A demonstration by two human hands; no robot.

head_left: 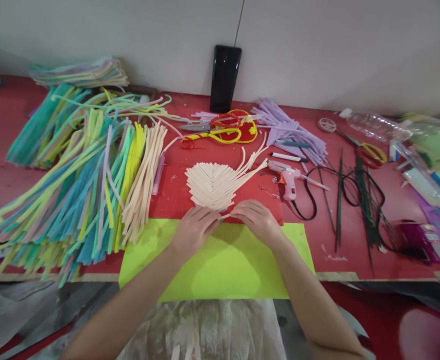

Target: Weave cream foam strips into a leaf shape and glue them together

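Note:
Both hands meet just below a cream leaf shape (211,184) made of overlapping pipe cleaners, which lies on a red board (171,197). A short cream pipe cleaner (225,216) spans the gap between my fingertips. My left hand (195,227) pinches its left end, close to the leaf's lower tip. The right end is pinched by my right hand (255,217). Several loose cream strands (252,165) fan out from the leaf's right side. Under my wrists lies a lime-green sheet (227,265) at the table edge.
Bundles of coloured pipe cleaners (88,190) cover the left side. Yellow-handled scissors (216,134), purple pipe cleaners (287,127) and a black phone (225,79) are behind the leaf. A pink glue gun (289,182), its cord and dark green stems (366,210) lie right.

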